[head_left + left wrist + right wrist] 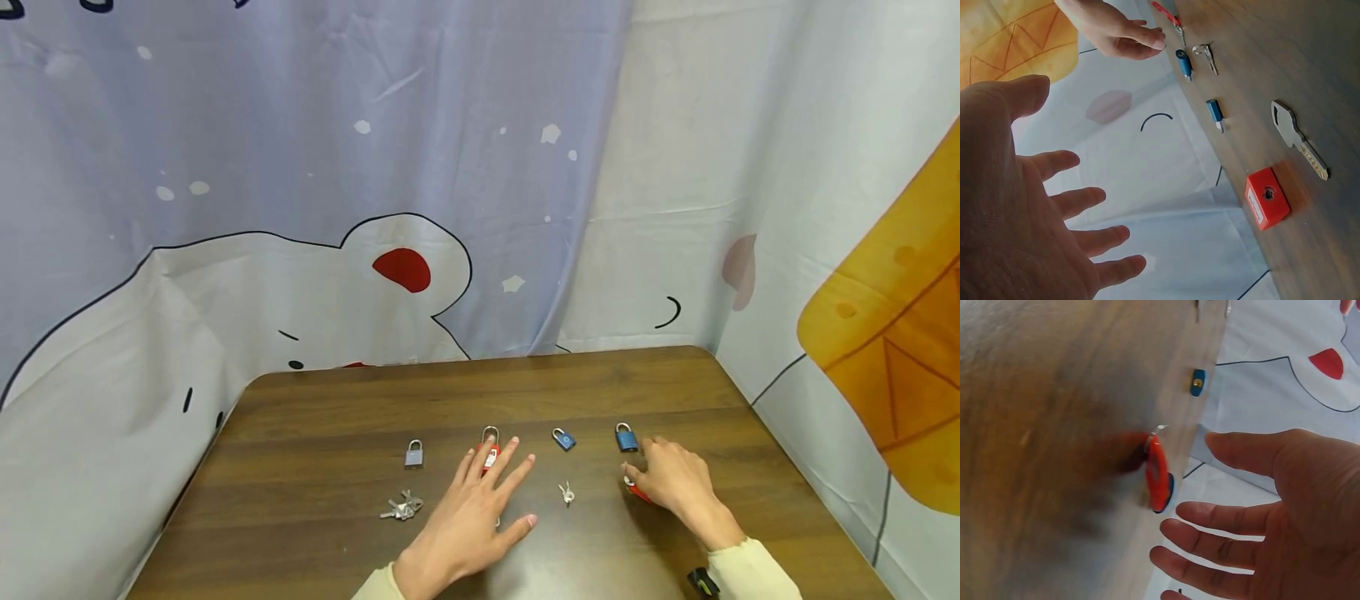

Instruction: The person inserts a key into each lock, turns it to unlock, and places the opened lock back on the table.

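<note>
My left hand (472,517) hovers with fingers spread, partly covering a red padlock (490,458). In the left wrist view, a single silver key (1300,140) lies in front of that padlock; the hand touches neither. At the right, my right hand (678,479) is low over the table beside a red tag (640,493) with metal at one end. In the right wrist view the tag looks blurred, and the fingers are parted with none seen curled round it. A blue padlock (626,439) stands just beyond this hand.
A smaller blue padlock (564,440) lies at the middle right, with small keys (567,495) nearer. Further left are a grey padlock (414,455) and a bunch of silver keys (403,505). A printed curtain (510,208) hangs behind the wooden table (300,475).
</note>
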A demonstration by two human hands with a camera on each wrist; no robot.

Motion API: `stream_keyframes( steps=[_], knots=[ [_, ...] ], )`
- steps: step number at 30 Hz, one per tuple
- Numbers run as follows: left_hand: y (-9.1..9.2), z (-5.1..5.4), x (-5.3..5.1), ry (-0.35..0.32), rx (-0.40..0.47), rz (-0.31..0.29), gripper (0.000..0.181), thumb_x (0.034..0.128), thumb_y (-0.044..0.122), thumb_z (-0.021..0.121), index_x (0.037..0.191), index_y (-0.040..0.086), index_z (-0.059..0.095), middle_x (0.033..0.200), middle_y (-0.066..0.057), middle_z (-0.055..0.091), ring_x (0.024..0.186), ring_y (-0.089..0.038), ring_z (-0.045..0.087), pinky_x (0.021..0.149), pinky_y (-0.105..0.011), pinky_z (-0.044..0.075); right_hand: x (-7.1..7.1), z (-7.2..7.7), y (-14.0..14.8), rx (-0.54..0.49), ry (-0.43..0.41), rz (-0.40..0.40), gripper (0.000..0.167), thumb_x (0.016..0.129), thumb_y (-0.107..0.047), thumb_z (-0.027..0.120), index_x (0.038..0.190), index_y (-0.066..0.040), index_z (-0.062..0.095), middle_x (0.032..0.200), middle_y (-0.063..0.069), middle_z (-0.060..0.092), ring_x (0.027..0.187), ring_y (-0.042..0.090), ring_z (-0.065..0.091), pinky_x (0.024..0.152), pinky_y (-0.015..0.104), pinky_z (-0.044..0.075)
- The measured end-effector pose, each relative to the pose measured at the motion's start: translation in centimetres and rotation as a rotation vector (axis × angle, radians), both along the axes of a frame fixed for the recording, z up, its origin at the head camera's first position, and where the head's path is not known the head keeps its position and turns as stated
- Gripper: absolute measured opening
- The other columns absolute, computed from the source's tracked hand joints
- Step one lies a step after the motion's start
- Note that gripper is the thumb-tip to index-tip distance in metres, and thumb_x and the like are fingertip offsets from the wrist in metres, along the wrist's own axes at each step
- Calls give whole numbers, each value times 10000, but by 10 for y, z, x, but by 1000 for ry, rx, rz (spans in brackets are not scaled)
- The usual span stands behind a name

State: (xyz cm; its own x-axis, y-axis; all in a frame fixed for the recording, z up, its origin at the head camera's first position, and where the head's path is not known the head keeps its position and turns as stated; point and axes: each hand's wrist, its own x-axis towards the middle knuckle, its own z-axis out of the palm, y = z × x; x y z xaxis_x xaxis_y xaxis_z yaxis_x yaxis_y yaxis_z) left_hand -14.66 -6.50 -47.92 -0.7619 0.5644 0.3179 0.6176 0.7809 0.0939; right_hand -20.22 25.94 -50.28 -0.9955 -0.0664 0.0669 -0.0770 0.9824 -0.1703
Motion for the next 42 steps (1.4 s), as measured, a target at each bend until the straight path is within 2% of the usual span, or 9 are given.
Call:
stream_keyframes(
  steps=[3, 7, 10, 17, 22, 29, 36, 42],
  knots=[
    [1, -2, 1, 4, 0, -8, 686, 945, 600, 484, 1529, 273, 337, 1623, -20, 275, 1479, -362, 279, 1175, -544, 282, -2, -4, 1, -3, -77, -40, 507, 843, -468, 693, 1087, -24, 663, 1024, 185, 682, 886, 435, 656, 601, 540, 486],
    [4, -4, 3, -25, -8, -22, 685, 951, 609, 465, 1537, 287, 313, 1635, -11, 241, 1484, -360, 271, 1181, -550, 271, -4, -11, 2, -17, -122, -61, 450, 837, -527, 693, 958, -94, 694, 992, 156, 701, 849, 384, 664, 587, 521, 485],
    [7, -5, 4, -43, -24, -38, 680, 962, 618, 434, 1541, 285, 306, 1641, -9, 220, 1489, -366, 254, 1174, -560, 279, -4, -14, 2, -28, -122, -60, 387, 830, -533, 702, 859, -148, 683, 951, 117, 703, 823, 348, 660, 586, 516, 482],
    [14, -8, 5, -67, -57, -61, 673, 969, 604, 432, 1549, 301, 276, 1647, -8, 200, 1495, -372, 232, 1155, -561, 313, -4, -20, 3, -50, -119, -59, 310, 842, -457, 716, 730, -188, 611, 838, 56, 674, 754, 255, 629, 577, 496, 463],
    [17, -8, 5, -71, -60, -70, 662, 976, 605, 416, 1549, 305, 274, 1644, -16, 210, 1494, -365, 238, 1163, -548, 307, -2, -21, 3, -67, -104, -50, 378, 860, -389, 714, 620, -180, 509, 693, 10, 559, 642, 196, 509, 514, 408, 396],
    [19, -10, 4, -83, -59, -71, 646, 990, 626, 335, 1548, 306, 277, 1644, -18, 209, 1485, -377, 254, 1171, -550, 291, 2, -20, 4, -93, -114, -50, 392, 874, -312, 712, 635, -151, 447, 620, -4, 446, 597, 179, 449, 509, 348, 341],
    [20, -12, 5, -108, -73, -62, 633, 1000, 633, 255, 1551, 321, 257, 1646, -14, 202, 1482, -368, 268, 1165, -547, 306, 4, -20, 6, -123, -144, -62, 403, 892, -283, 698, 611, -158, 436, 597, -13, 423, 566, 167, 435, 505, 322, 318],
    [23, -12, 6, -122, -68, -68, 605, 1006, 577, 362, 1544, 310, 288, 1637, -28, 236, 1472, -370, 293, 1159, -550, 313, 3, -21, 7, -127, -139, -44, 438, 917, -262, 662, 565, -176, 416, 571, -15, 438, 545, 169, 442, 486, 326, 317]
  ],
)
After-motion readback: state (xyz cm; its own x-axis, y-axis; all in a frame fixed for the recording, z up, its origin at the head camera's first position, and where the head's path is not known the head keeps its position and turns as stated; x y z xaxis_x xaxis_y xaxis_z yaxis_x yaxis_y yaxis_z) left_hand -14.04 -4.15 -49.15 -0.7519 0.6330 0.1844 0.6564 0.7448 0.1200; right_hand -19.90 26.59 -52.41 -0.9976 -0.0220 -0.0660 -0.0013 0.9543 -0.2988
